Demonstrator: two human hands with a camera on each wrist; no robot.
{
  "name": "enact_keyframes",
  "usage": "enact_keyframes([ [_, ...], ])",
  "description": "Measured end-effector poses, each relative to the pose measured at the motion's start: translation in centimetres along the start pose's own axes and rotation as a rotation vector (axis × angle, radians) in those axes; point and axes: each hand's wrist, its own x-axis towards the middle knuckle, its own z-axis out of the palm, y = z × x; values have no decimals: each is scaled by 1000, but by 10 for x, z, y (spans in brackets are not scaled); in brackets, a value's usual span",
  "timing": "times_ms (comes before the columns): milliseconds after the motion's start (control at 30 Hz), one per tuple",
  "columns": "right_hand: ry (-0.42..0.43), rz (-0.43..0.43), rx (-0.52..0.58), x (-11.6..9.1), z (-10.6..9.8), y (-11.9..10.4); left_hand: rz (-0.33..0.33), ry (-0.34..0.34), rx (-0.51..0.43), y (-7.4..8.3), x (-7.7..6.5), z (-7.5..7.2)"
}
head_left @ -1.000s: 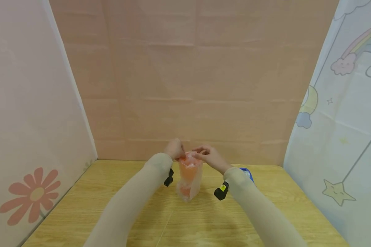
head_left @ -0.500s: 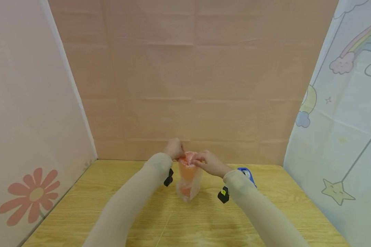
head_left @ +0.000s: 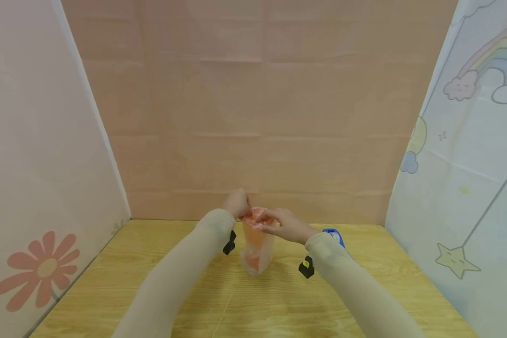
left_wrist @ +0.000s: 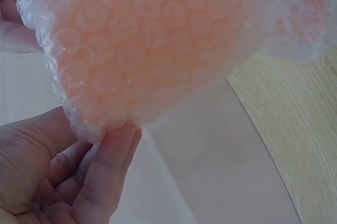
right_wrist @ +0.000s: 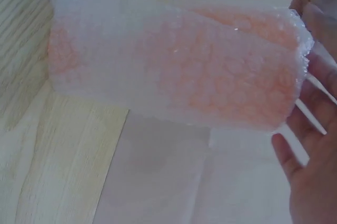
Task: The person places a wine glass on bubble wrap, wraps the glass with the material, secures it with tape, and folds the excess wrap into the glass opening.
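Observation:
An orange thing, its kind hidden, stands upright inside a sheet of bubble wrap (head_left: 256, 244). In the head view the wrap forms a tall tube with a crumpled upper rim and a looser lower end. My left hand (head_left: 237, 203) pinches the rim on the left; in the left wrist view its thumb and a finger (left_wrist: 113, 153) meet at the wrap's edge. Across the opening my right hand (head_left: 288, 226) holds the rim's right side, thumb on the near face and fingers bent over the top. The right wrist view shows these fingers (right_wrist: 316, 124) partly behind the rim.
A blue tape dispenser (head_left: 334, 236) lies behind my right sleeve (head_left: 350, 277), which partly covers it. The wooden table (head_left: 245, 310) ends at a tan backdrop (head_left: 253, 103). Patterned side walls stand at left and right.
My right fingers reached to the rim, gathered a raised flap of bubble wrap, and now lie over the opening with that flap lower. The left hand has barely moved.

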Motion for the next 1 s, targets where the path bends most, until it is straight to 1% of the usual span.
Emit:
enact_keyframes([
  [67,27,-45,6,1,2,2,-2,-4,11,1,-1,-1],
  [133,62,-89,-32,1,4,4,2,-3,20,0,-1,-2],
  [233,110,-159,-46,1,6,6,7,-3,26,0,-1,-2],
  [367,149,-227,-26,1,8,5,12,5,21,0,-1,-2],
  [433,148,-217,-17,1,9,4,15,10,20,0,-1,-2],
  [600,132,-138,-10,-3,10,2,12,8,9,1,-2,-1],
  [667,127,-124,-17,-4,10,2,13,5,8,2,-2,-1],
  [867,106,-139,-24,-4,9,4,17,-1,7,5,-3,0],
  [1000,73,-136,-6,-4,7,6,26,-1,4,5,-2,1],
])
